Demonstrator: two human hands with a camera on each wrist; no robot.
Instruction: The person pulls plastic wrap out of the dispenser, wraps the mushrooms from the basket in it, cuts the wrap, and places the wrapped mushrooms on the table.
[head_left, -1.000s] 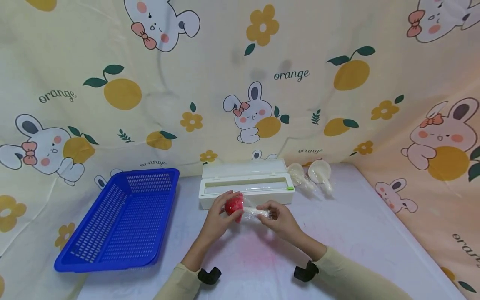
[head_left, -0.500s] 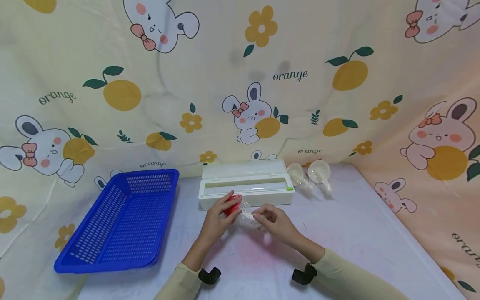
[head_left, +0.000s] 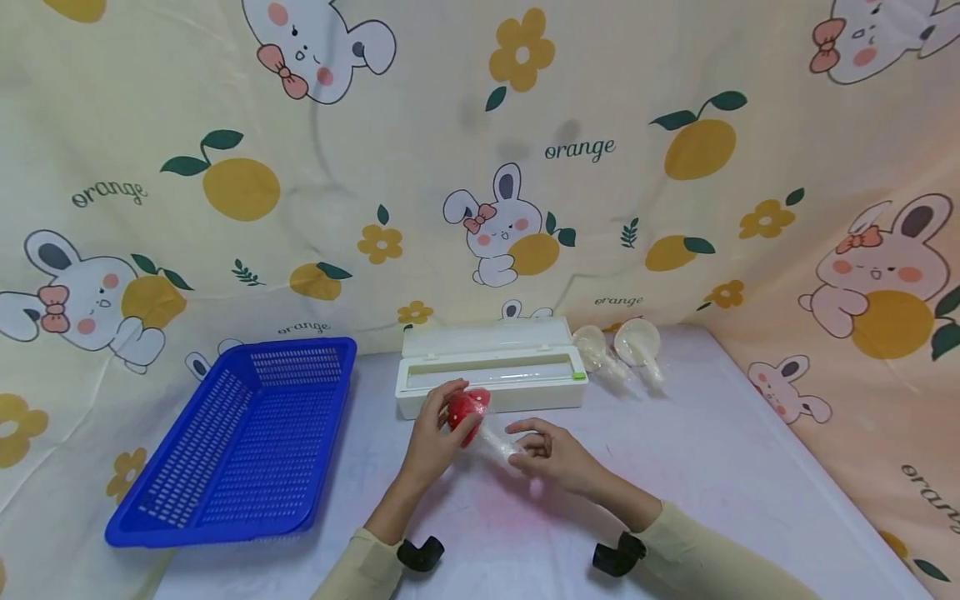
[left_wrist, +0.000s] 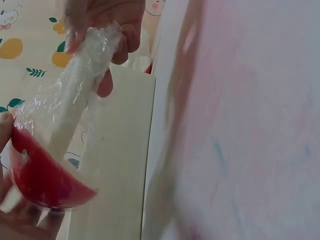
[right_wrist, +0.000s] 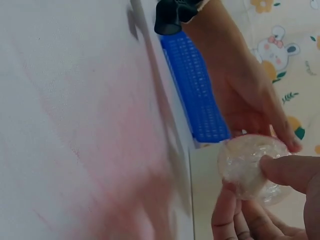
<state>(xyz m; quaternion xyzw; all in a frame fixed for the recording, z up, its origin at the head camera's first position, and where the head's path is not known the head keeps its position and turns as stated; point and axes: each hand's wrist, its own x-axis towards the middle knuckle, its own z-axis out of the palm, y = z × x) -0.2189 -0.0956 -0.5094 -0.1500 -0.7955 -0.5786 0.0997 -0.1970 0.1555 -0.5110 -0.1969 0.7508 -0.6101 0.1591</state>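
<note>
A toy mushroom (head_left: 467, 408) with a white-dotted red cap and a pale stem is wrapped in clear cling film. My left hand (head_left: 431, 437) grips it by the cap, thumb on the near side. At the other end my right hand (head_left: 562, 457) pinches the wrapped stem tip with curled fingers. In the left wrist view the film (left_wrist: 97, 47) bunches round the stem and stretches loosely to the cap's rim. The right wrist view looks along the stem, where my right thumb (right_wrist: 290, 172) presses on crinkled film. The mushroom is held tilted above the table.
Behind the hands stands a white cling film dispenser (head_left: 491, 400), its lid raised. Two more film-wrapped mushrooms (head_left: 637, 343) lie to its right, pale undersides showing. A blue plastic basket (head_left: 247, 458) is at the left. A printed cloth (head_left: 420, 167) hangs behind the white-covered table.
The mushroom has turned in my left hand, and its stem now points down towards the right. My right fingers have opened somewhat and shifted round the stem's end.
</note>
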